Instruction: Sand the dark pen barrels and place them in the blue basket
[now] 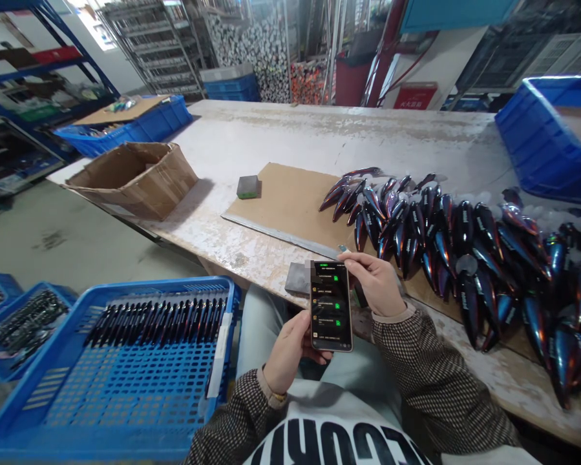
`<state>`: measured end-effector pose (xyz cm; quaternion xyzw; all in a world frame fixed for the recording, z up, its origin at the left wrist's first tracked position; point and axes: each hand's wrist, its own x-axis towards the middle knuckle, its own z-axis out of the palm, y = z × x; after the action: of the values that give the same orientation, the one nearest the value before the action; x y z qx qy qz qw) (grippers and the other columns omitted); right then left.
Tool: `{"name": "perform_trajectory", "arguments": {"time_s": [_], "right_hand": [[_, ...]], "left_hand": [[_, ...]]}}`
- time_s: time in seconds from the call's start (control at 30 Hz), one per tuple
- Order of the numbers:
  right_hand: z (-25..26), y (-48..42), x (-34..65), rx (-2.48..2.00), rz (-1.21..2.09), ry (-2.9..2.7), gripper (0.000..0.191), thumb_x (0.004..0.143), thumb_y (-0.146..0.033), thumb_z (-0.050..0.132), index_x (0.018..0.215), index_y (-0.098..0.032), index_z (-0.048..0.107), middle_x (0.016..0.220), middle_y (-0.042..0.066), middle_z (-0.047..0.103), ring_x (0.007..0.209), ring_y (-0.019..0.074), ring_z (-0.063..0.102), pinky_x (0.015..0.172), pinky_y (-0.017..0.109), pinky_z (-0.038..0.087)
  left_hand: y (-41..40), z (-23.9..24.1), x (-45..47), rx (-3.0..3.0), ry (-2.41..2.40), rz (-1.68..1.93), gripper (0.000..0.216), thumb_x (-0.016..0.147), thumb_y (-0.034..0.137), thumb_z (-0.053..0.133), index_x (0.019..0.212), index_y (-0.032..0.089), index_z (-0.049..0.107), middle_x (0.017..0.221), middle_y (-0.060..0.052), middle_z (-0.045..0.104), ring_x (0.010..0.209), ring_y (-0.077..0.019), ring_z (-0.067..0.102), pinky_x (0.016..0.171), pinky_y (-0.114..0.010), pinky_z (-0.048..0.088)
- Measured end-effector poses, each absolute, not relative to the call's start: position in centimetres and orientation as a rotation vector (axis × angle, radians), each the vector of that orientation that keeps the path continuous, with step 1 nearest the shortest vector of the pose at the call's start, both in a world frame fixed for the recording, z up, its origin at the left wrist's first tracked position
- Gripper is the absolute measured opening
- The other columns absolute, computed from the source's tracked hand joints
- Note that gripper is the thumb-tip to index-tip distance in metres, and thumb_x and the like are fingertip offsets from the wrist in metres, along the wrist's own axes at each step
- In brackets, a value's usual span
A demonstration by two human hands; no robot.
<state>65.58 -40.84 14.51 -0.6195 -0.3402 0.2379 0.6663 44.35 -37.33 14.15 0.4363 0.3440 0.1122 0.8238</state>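
Note:
My left hand (293, 345) is wrapped around the lower left of a smartphone (330, 316), fingers behind it. Its lit screen shows a dark list with green icons. My right hand (376, 282) is closed at the phone's upper right corner, the fingertips pinching there. A small pale-blue tip (343, 248) pokes out by those fingertips; I cannot make out what it is. Beside my right hand, a heap of glossy dark fish-shaped pieces (440, 242) covers cardboard (295, 200) on the worktable. Left of the phone lies a dark grey block (297, 279).
A blue crate (125, 387) at lower left holds a row of the dark pieces. An open cardboard box (139, 184) sits on the table's left edge. A green-edged block (248, 186) rests on the cardboard. Another blue crate (537, 139) stands at back right.

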Motion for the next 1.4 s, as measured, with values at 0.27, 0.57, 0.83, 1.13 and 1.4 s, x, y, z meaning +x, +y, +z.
{"name": "perform_trajectory", "arguments": {"time_s": [0.27, 0.57, 0.83, 1.13, 1.4], "right_hand": [[14.23, -40.86, 65.72, -1.410, 0.527, -0.794, 0.026, 0.085, -0.043, 0.068, 0.093, -0.021, 0.077, 0.079, 0.004, 0.069, 0.069, 0.0201, 0.063, 0.056, 0.027, 0.051], [14.36, -40.87, 65.65, -1.403, 0.546, -0.777, 0.026, 0.085, -0.042, 0.068, 0.094, -0.020, 0.078, 0.081, 0.005, 0.069, 0.063, 0.0178, 0.060, 0.048, 0.023, 0.046], [14.35, -40.88, 65.64, -1.394, 0.557, -0.778, 0.026, 0.084, -0.043, 0.068, 0.093, -0.020, 0.078, 0.080, 0.004, 0.069, 0.059, 0.0169, 0.059, 0.046, 0.023, 0.044], [14.75, -40.82, 65.54, -1.388, 0.536, -0.772, 0.024, 0.083, -0.042, 0.069, 0.091, -0.021, 0.079, 0.081, 0.005, 0.070, 0.067, 0.0193, 0.062, 0.051, 0.024, 0.047], [14.52, -40.90, 65.56, -1.394, 0.558, -0.758, 0.026, 0.083, -0.043, 0.070, 0.092, -0.020, 0.078, 0.085, 0.005, 0.071, 0.065, 0.0184, 0.061, 0.048, 0.023, 0.046]], "left_hand": [[-37.36, 14.19, 44.32, 0.922, 0.728, 0.247, 0.051, 0.089, 0.063, 0.055, 0.104, 0.014, 0.063, 0.075, -0.007, 0.069, 0.059, -0.0187, 0.065, 0.051, -0.026, 0.050], [-37.38, 14.18, 44.37, 0.928, 0.738, 0.243, 0.054, 0.088, 0.065, 0.055, 0.105, 0.014, 0.064, 0.075, -0.007, 0.070, 0.061, -0.0191, 0.066, 0.051, -0.026, 0.050], [-37.44, 14.30, 44.40, 0.927, 0.745, 0.245, 0.057, 0.087, 0.067, 0.056, 0.107, 0.014, 0.064, 0.073, -0.006, 0.069, 0.059, -0.0183, 0.065, 0.051, -0.026, 0.050], [-37.49, 14.32, 44.41, 0.933, 0.746, 0.247, 0.052, 0.090, 0.063, 0.054, 0.104, 0.014, 0.063, 0.075, -0.007, 0.070, 0.059, -0.0187, 0.066, 0.050, -0.025, 0.050], [-37.46, 14.49, 44.49, 0.938, 0.745, 0.242, 0.053, 0.089, 0.064, 0.054, 0.105, 0.014, 0.062, 0.075, -0.007, 0.070, 0.058, -0.0184, 0.065, 0.050, -0.026, 0.050]]}}
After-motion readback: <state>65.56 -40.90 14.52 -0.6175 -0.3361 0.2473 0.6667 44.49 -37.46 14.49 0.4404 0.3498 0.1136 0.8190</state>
